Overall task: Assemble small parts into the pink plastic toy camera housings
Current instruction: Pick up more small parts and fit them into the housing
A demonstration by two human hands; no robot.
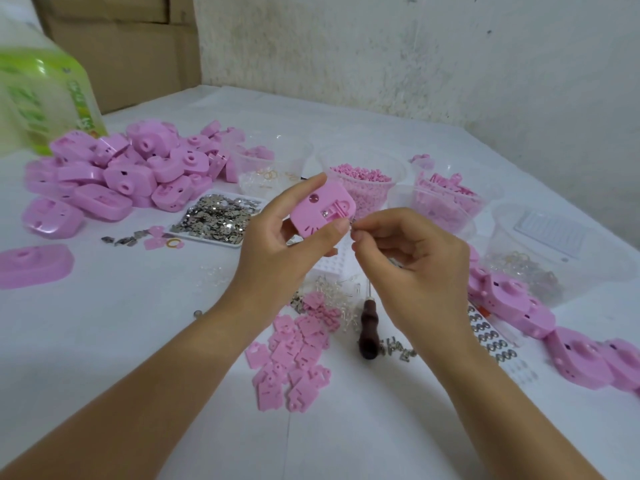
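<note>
My left hand [277,233] grips a pink camera housing [320,211] above the table, its open inner side facing me. My right hand [405,251] pinches a tiny metal part [353,222] between thumb and forefinger, right at the housing's right edge. A small shiny piece sits inside the housing. A heap of pink housings [114,174] lies at the back left. More housings [540,323] line the right side. Flat pink plates [294,355] are scattered in front of my hands.
A tray of metal pieces [214,218] sits behind my left hand. Clear cups hold pink pellets [360,181], pink parts [446,195] and rings [270,171]. A dark-handled tool [367,327] lies below my right hand. A green bottle [41,98] stands far left.
</note>
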